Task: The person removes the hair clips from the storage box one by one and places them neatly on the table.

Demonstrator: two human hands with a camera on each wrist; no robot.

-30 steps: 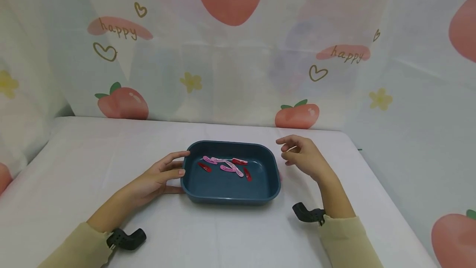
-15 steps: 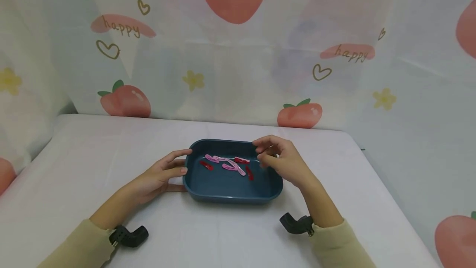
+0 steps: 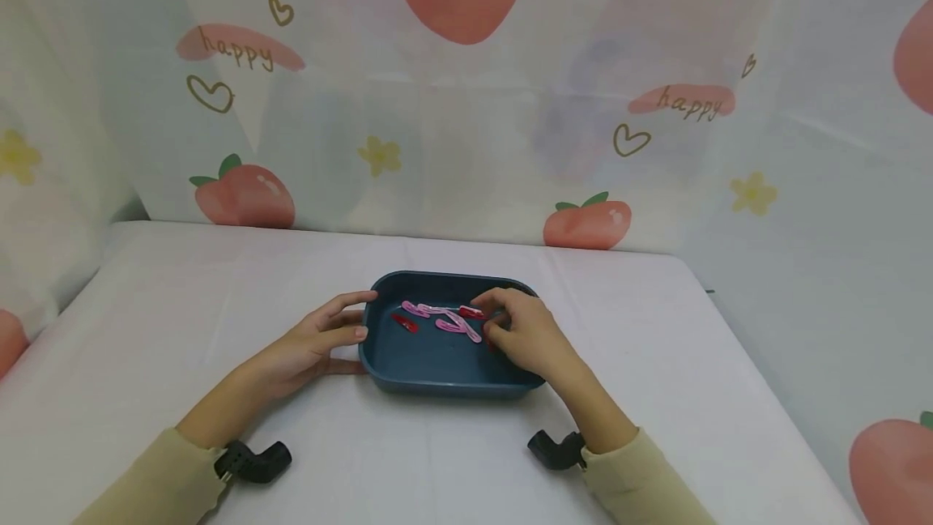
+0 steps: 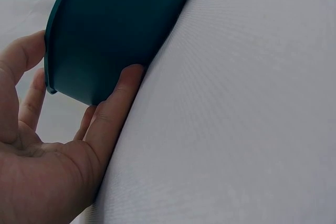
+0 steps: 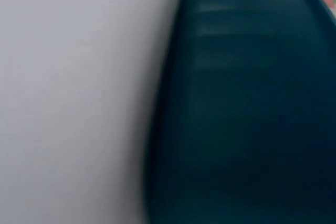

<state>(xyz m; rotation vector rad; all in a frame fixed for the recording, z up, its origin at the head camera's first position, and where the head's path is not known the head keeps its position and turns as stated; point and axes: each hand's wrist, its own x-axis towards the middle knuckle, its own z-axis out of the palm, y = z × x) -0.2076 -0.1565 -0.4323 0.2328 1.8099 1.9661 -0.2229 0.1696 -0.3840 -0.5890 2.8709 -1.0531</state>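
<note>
A dark teal tray [image 3: 437,367] stands on the white cloth with several hair clips inside. My left hand [image 3: 302,347] rests against its left end, fingers spread from the rim to the base. In the left wrist view, one of that hand's fingertips meets the tray wall [image 4: 121,30] low by the cloth. My right hand [image 3: 528,330] reaches over the right end, its thumb and fingers bent and apart around a mostly hidden red clip [image 3: 489,342]. Another red clip [image 3: 471,313] lies by the index fingertip. Pink clips [image 3: 461,326] cluster mid-tray, with a red clip [image 3: 404,322] to their left.
White cloth [image 3: 291,460] covers the table, whose back edge meets a patterned curtain [image 3: 452,160]. A black wrist camera [image 3: 253,462] is strapped at the left sleeve and another wrist camera [image 3: 557,450] at the right. The right wrist view shows the tray's outer wall [image 5: 236,119], blurred.
My right hand has come from beside the tray, leftward over its right rim and down to the red clip on the right. The left hand has stayed against the left end.
</note>
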